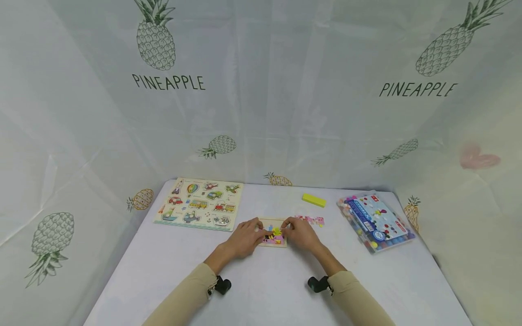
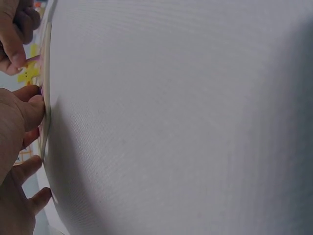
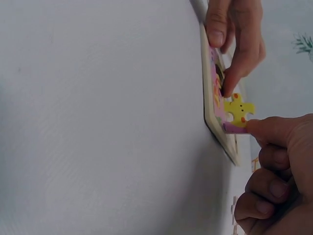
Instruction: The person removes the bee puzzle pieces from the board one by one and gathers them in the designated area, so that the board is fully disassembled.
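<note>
My right hand [image 1: 301, 233] pinches a yellow puzzle piece [image 3: 238, 110] with a purple edge. The piece is tilted above the right part of a small wooden jigsaw board [image 1: 272, 245], whose other pieces show pink and a bee. At the board's left side, my left hand [image 1: 244, 237] rests with its fingers spread, one fingertip touching the pieces near the yellow one. In the left wrist view, some left fingers [image 2: 41, 199] reach down beside the board. Whether the yellow piece touches the board is hard to tell.
Pink loose puzzle pieces [image 1: 317, 220] lie just beyond my right hand. Farther back is a yellow block [image 1: 314, 200]. A vehicle puzzle board [image 1: 212, 216] lies at the back left, a clear case of colourful beads [image 1: 373, 242] at the right. Patterned curtains [image 1: 277, 113] surround the white table [image 1: 269, 290].
</note>
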### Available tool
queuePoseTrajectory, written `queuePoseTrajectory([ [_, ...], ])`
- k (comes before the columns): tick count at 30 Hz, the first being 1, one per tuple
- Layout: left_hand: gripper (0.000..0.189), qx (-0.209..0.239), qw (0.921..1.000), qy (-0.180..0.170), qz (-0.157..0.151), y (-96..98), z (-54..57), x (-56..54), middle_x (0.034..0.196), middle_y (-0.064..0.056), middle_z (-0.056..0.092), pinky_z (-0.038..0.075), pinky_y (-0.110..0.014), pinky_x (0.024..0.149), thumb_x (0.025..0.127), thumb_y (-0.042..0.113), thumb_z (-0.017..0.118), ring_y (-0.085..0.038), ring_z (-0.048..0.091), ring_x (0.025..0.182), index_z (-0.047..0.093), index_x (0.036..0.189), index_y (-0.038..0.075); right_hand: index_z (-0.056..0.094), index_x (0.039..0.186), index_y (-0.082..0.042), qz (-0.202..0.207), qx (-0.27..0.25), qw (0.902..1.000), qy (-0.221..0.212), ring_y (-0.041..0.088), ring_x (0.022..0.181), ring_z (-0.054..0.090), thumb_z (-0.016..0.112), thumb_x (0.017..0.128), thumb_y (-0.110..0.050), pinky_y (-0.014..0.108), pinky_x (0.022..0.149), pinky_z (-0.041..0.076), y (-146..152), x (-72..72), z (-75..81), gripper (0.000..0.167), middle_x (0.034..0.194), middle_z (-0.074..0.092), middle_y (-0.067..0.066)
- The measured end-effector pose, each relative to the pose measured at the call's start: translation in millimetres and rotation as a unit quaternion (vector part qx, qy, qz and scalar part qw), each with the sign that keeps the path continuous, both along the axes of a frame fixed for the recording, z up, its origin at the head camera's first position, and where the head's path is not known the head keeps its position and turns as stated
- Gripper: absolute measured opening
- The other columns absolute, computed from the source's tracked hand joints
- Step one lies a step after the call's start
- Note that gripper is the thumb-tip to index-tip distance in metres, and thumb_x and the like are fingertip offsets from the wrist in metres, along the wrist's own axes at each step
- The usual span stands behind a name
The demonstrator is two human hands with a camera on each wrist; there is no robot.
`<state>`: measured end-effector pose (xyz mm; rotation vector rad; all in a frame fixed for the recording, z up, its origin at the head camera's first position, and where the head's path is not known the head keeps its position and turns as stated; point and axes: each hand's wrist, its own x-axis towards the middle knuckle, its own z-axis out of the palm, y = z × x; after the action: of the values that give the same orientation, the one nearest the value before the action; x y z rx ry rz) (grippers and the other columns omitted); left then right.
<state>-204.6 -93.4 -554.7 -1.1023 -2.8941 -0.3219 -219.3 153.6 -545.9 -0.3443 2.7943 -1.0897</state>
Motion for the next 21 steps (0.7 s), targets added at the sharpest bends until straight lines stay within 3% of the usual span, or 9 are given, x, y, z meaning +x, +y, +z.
queuePoseTrajectory([
  [9, 0.036, -0.005, 1.0, -0.007, -0.001, -0.4, 3.1, 1.0, 0.124, -0.001, 0.05, 0.044, -0.051, 0.1, 0.106, 0.028, 0.052, -0.023, 0.053, 0.118, 0.06, 0.141, 0.035, 0.072, 0.092, -0.015, 0.006, -0.046, 0.9989, -0.01, 0.013, 0.062, 0.047, 0.074, 0.092, -0.021, 0.026, 0.052, 0.035, 0.9, 1.8, 5.0, 0.006, 0.068, 0.054, -0.001],
  [21, 0.036, -0.008, 0.9998, 0.017, -0.005, 3.6, -0.5, -0.2, 0.123, -0.003, 0.052, 0.045, -0.051, 0.099, 0.104, 0.022, 0.054, -0.025, 0.053, 0.117, 0.061, 0.136, 0.036, 0.073, 0.089, -0.016, 0.001, 0.01, 0.9999, 0.004, 0.01, 0.058, 0.047, 0.072, 0.092, -0.02, 0.025, 0.05, 0.034, -2.1, 5.0, 7.0, 0.005, 0.067, 0.057, -0.006],
])
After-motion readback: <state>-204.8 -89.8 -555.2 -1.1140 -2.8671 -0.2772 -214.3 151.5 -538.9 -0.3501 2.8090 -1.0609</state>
